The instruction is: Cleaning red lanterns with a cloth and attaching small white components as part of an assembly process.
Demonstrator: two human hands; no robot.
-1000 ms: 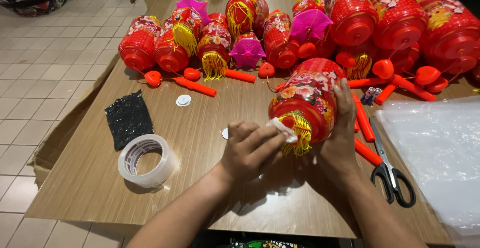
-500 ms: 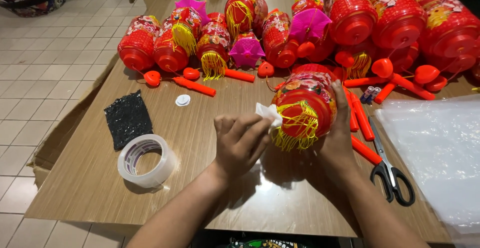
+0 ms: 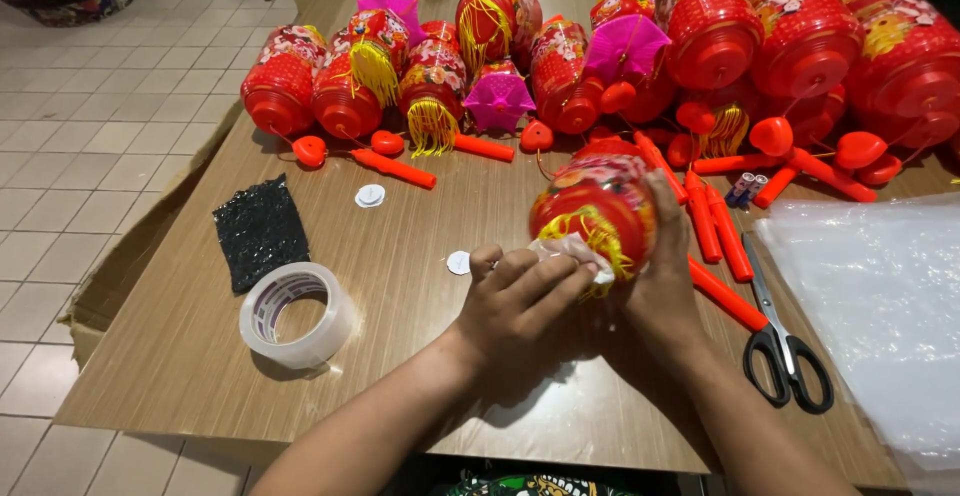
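While your right hand cups the red paper lantern just above table centre, your left hand pinches a white scrap against its yellow tassel. Tape roll sits at nine o'clock, scissors at three.

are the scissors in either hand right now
No, the black-handled scissors lie on the table beside the right hand, which holds the red lantern.
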